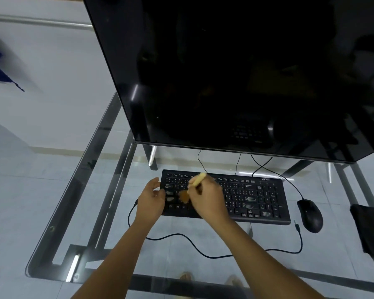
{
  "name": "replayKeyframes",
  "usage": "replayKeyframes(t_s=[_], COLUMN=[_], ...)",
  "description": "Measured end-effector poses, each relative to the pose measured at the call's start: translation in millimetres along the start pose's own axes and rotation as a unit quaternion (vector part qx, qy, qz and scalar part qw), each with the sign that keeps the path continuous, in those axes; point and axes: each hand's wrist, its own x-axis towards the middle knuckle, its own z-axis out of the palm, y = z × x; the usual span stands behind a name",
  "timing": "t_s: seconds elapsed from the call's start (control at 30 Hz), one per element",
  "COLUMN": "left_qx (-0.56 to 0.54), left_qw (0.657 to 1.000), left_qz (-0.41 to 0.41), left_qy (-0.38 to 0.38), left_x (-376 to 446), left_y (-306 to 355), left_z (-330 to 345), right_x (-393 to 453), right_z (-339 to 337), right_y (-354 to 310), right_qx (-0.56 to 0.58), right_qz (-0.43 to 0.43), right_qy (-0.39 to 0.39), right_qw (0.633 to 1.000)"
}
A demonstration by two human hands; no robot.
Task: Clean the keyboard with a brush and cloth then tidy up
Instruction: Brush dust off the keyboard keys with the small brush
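Right hand (205, 199) grips a small brush with a pale yellow handle and brown bristles (195, 182), fingers curled round the handle, bristle tuft down on the left-hand keys of the black flat full-size keyboard (257, 195). Left hand (150, 201) rests at the keyboard's left end, fingers loosely spread and holding nothing, seemingly steadying the board. Brushing step looks underway; pale dusty smudges show on several keys, left block and lower right, so probably much still to sweep. Best done with short strokes along the key rows, bristles angled into the gaps, working left to right and pushing debris off the near edge, left hand pinning the board so it does not slide on the clear glass tabletop (73, 212). Dark folded cloth (369, 229), if it is one, lies at the right edge, partly out of view. Black computer mouse (310, 215) sits just beside the keyboard's right end, so sweeps there are tight. Thin black cable (192, 244) loops across the near tabletop under the forearms, could snag. Large black monitor (235, 72) overhangs close behind the keyboard, little room back there; open glass lies to the left and near side.
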Motion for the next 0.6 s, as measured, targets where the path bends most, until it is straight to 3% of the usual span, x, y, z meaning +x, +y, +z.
replayKeyframes(t_s=[0.03, 0.13, 0.17, 0.27, 0.3, 0.37, 0.4, 0.5, 0.53, 0.6], left_qx=[0.008, 0.038, 0.045, 0.045, 0.068, 0.131, 0.169, 0.29, 0.317, 0.351], left_qw=[1.0, 0.999, 0.998, 0.997, 0.995, 0.982, 0.971, 0.925, 0.905, 0.874], left_qz=[0.006, 0.032, 0.042, 0.059, 0.075, 0.133, 0.156, 0.243, 0.283, 0.334], left_qy=[0.001, -0.001, -0.005, -0.017, -0.021, -0.044, -0.057, -0.044, -0.037, -0.046], left_x=[0, 0, 0, -2, -2, 0, -1, -16, -20, -30], left_y=[1, -1, -1, -3, -5, -14, -18, -23, -24, -28], left_z=[0, 2, 4, 6, 5, 4, 5, 15, 18, 27], right_x=[0, -5, -2, 13, 16, 13, 11, 18, 21, 24], right_z=[-5, -11, -15, -33, -36, -35, -36, -46, -49, -48], right_y=[2, 2, 7, 23, 23, 17, 16, 24, 27, 26], right_qx=[0.027, 0.034, 0.024, 0.051, 0.084, 0.09, 0.061, 0.047, 0.061, 0.066], right_qz=[0.007, 0.01, 0.008, 0.018, 0.037, 0.055, 0.046, 0.035, 0.038, 0.038], right_qy=[-0.003, -0.156, -0.139, 0.061, 0.056, -0.064, -0.086, 0.06, 0.074, 0.006], right_qw=[1.0, 0.987, 0.99, 0.997, 0.994, 0.992, 0.993, 0.996, 0.995, 0.997])
